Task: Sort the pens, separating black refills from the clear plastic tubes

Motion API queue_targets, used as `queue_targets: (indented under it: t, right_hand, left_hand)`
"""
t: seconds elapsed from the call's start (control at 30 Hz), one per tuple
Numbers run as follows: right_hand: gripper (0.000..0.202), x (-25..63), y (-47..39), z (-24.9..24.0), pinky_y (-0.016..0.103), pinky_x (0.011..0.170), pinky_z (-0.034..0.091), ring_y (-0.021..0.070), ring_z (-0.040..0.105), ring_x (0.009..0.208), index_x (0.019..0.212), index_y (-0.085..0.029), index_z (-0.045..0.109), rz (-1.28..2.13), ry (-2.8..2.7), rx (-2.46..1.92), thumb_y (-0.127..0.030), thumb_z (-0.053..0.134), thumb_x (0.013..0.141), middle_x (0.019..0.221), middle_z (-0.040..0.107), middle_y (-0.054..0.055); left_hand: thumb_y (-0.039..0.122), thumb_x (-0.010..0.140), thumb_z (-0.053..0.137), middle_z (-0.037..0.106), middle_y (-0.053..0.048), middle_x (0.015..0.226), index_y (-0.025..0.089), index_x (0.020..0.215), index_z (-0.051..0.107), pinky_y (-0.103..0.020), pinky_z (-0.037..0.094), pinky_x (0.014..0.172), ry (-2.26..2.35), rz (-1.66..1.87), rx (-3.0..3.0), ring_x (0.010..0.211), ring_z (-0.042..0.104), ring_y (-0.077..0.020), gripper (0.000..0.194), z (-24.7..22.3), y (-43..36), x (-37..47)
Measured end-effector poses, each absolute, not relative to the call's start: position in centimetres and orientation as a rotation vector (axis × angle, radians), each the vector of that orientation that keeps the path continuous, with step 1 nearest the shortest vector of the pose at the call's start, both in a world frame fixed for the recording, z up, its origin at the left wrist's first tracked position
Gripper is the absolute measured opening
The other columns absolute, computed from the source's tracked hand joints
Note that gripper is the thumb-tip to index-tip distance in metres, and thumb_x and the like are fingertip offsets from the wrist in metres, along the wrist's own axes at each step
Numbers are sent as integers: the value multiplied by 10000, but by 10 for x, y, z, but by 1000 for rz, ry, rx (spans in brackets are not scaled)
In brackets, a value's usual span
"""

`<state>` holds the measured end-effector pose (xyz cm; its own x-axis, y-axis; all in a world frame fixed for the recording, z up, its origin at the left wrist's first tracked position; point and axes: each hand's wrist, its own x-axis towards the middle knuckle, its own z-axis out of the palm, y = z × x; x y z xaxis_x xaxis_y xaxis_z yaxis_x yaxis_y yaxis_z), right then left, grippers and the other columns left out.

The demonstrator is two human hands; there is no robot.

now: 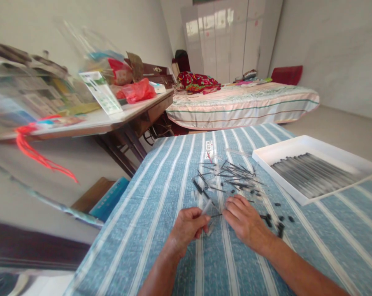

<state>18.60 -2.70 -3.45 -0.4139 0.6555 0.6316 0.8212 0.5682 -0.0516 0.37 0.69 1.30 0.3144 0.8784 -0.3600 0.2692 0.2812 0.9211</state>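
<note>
My left hand pinches a short translucent plastic tube between thumb and fingers. A thin black rod spans the gap between my hands, its one end at the fingers of my right hand. Those right fingers are bent and pressed together, palm down, over the cloth. Just beyond the hands lies a loose pile of thin black rods, mixed with clear plastic pieces. Small black caps or plugs are scattered to the right of the pile, and some lie beside my right wrist.
A white shallow tray at the right holds a row of dark pen-like tubes. A blue striped cloth covers the table. On the left stands a desk with bags and a red cord. Behind is a bed.
</note>
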Motion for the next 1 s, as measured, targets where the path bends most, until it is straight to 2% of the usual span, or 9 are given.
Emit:
queue_targets:
  t: [0.2, 0.27, 0.33, 0.43, 0.5, 0.57, 0.8, 1.0]
  right_hand:
    - [208, 190, -31, -28, 455, 895, 397, 254, 464, 1086, 966, -131, 602, -408, -1987, -1177, -144, 426, 856, 1008, 594, 131]
    - [171, 191, -34, -26, 433, 872, 421, 246, 506, 1032, 939, -142, 613, -333, -1880, -1198, -162, 483, 831, 965, 613, 120]
    - [119, 188, -36, -27, 376, 776, 471, 211, 573, 855, 835, -161, 629, -83, -1778, -1233, -206, 521, 813, 803, 629, 81]
    - [163, 180, -36, -30, 270, 516, 474, 144, 561, 554, 763, -167, 612, 625, -1453, -1276, -314, 547, 793, 600, 590, 19]
    - [207, 175, -34, -31, 231, 423, 431, 121, 539, 467, 805, -158, 595, 1051, -1135, -1195, -360, 566, 773, 581, 601, 7]
    - [220, 174, -33, -30, 220, 418, 423, 112, 542, 455, 811, -147, 584, 1254, -907, -1064, -358, 600, 750, 604, 627, 15]
    - [206, 195, -26, -20, 208, 435, 421, 107, 567, 462, 696, -138, 576, 1269, -690, -900, -330, 649, 722, 602, 648, 31]
    - [197, 208, -22, -16, 209, 433, 417, 105, 569, 465, 699, -144, 571, 1208, -648, -852, -325, 642, 730, 631, 657, 34]
  left_hand:
    - [274, 669, 603, 494, 20, 421, 131, 511, 506, -183, 154, 348, 1161, 638, 1157, 319, 296, -29, 234, 6, 8, 4]
    - [279, 687, 593, 498, 21, 446, 131, 527, 499, -180, 146, 349, 1139, 709, 1106, 322, 286, -22, 237, 5, 8, 5]
    - [276, 706, 580, 504, 20, 468, 131, 542, 495, -177, 147, 354, 1122, 753, 1076, 329, 289, -19, 235, 4, 7, 7]
    - [272, 720, 574, 502, 19, 474, 131, 563, 498, -174, 151, 362, 1094, 713, 1075, 340, 304, -23, 224, 2, 4, 10]
    - [275, 722, 577, 514, 15, 492, 133, 587, 508, -174, 157, 368, 1070, 663, 1093, 354, 319, -29, 208, 2, 1, 12]
    - [294, 722, 583, 526, 11, 512, 135, 600, 515, -177, 160, 372, 1056, 613, 1124, 366, 326, -35, 212, 3, -3, 15]
    - [387, 772, 519, 399, 53, 398, 140, 553, 548, -191, 230, 424, 1202, 590, 1455, 388, 328, -58, 331, 14, -7, 17]
    - [395, 786, 472, 383, 55, 409, 153, 531, 542, -201, 276, 447, 1235, 458, 1677, 403, 365, -79, 358, 13, -3, 15]
